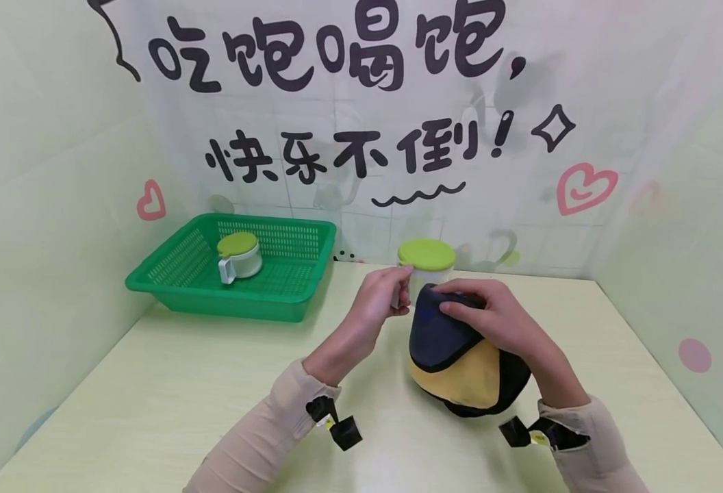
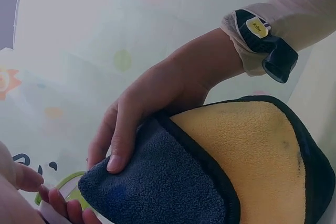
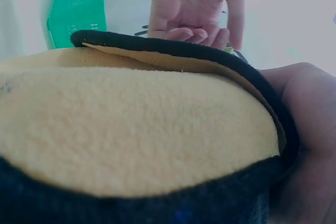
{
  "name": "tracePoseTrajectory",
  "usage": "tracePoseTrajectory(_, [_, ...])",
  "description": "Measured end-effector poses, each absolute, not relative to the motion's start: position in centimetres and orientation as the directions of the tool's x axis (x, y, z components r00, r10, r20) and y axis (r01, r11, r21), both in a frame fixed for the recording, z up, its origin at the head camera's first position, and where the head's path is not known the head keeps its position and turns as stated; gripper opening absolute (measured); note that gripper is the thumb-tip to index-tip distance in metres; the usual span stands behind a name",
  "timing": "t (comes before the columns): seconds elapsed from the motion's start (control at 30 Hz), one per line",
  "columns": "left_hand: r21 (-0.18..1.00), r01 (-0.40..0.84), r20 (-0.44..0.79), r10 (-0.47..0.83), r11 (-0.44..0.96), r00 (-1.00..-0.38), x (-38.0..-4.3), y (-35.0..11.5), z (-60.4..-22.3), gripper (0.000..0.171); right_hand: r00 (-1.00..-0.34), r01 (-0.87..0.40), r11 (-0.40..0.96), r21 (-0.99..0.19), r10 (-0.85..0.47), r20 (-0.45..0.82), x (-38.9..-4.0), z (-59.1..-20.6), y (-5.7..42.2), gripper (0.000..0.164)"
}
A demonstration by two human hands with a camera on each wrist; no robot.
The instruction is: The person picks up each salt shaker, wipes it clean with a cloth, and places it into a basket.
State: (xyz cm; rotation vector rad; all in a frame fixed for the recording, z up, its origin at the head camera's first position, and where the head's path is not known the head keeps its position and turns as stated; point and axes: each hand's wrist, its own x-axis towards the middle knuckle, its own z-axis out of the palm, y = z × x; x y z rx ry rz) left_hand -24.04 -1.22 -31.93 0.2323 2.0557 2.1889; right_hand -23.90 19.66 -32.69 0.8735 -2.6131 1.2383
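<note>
A jar with a green lid (image 1: 426, 255) and a pale body stands at the back of the table. My left hand (image 1: 378, 298) is at its left side, fingers curled around its handle, which they mostly hide. In front of the jar, my right hand (image 1: 491, 315) holds a folded cloth (image 1: 448, 332), dark blue on one side and yellow on the other, with black edging. The thumb lies on the dark blue face in the left wrist view, where the cloth (image 2: 163, 177) overlaps part of the jar. Yellow cloth (image 3: 142, 129) fills much of the right wrist view.
At the back left sits a green plastic basket (image 1: 232, 301) with mesh walls. Inside it stands another jar (image 1: 247, 262) with a green lid and a white handle. A printed wall sheet (image 1: 349, 198) rises behind the pale tabletop (image 1: 201, 390).
</note>
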Motion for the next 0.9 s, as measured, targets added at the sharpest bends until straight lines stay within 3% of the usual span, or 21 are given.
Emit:
tracePoseTrajectory(0.53, [0.992,0.016,0.040,0.190,-0.125,-0.981,-24.1,-2.0,-31.6,0.032,-0.811,-0.540,0.529,-0.655,-0.534,0.237,-24.5,-33.8,19.4,0.024])
tracePoseTrajectory(0.9, [0.995,0.019,0.037,0.183,-0.102,-0.982,-24.0,-1.9,-31.6,0.033,-0.817,-0.546,0.540,-0.641,-0.512,0.265,-24.1,-33.2,20.0,0.023])
